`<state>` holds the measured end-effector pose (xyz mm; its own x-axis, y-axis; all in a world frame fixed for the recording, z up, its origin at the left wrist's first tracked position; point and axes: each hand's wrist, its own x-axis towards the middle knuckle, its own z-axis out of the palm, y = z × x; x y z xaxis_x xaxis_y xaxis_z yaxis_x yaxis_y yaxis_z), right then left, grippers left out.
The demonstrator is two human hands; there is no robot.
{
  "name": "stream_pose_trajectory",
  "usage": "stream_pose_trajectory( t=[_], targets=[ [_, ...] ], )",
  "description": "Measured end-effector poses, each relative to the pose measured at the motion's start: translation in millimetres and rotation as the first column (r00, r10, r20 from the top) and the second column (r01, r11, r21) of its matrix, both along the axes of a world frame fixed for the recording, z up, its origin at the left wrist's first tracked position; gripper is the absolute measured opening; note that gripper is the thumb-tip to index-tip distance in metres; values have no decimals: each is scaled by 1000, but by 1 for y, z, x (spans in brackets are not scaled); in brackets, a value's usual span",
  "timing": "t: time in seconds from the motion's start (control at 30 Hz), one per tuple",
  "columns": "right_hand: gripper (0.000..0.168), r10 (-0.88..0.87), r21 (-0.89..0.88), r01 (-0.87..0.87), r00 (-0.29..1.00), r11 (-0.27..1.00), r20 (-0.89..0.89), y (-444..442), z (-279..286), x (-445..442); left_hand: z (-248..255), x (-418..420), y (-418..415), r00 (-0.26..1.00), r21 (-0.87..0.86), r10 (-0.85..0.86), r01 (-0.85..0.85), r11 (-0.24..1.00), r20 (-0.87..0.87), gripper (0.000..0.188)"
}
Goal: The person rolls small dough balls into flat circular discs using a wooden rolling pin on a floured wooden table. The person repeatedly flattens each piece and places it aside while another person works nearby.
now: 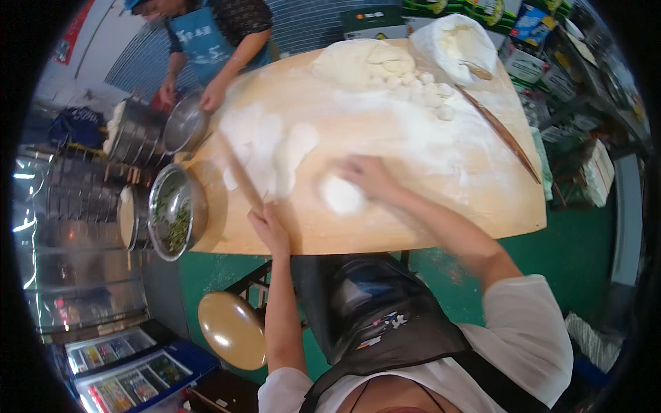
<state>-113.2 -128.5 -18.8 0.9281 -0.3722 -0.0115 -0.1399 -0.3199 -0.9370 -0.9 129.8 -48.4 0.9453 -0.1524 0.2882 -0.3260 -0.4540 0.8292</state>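
Observation:
My left hand (269,229) is closed round the near end of a wooden rolling pin (240,173), which slants away to the upper left over flat dough rounds (253,139). To its right, my right hand (364,174) is blurred, its fingers at the upper edge of a white dough round (342,195) on the wooden table (320,232). A large mass of dough (356,59) lies at the far side, with small dough pieces (431,93) beside it. Loose flour is spread over the board to the right.
A steel bowl of chopped greens (178,227) stands at the left edge. Behind it a co-worker holds a metal bowl (186,122). A flour sack (454,46) and a long tapered wooden rolling pin (498,129) lie at the right. A round stool (232,330) stands below the near left edge.

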Motion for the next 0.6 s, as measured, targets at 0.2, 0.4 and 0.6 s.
stream_pose_trajectory(
  t=[0.2, 0.4, 0.6],
  targets=[
    [26, -291, -277, 443, 843, 853, 452, -13, -8, 8, 0, -5, 9, 999, -56, -26, 25, 998, -20, 31],
    [49, -546, -661, 534, 809, 527, 219, -188, -42, -64, -4, -2, -2, 987, 4, -143, 143, 990, -80, 29],
    [64, -337, -643, 302, 939, 704, 72, -137, -37, -89, -2, -4, 2, 988, 48, -145, 148, 988, -53, 28]
  ],
)
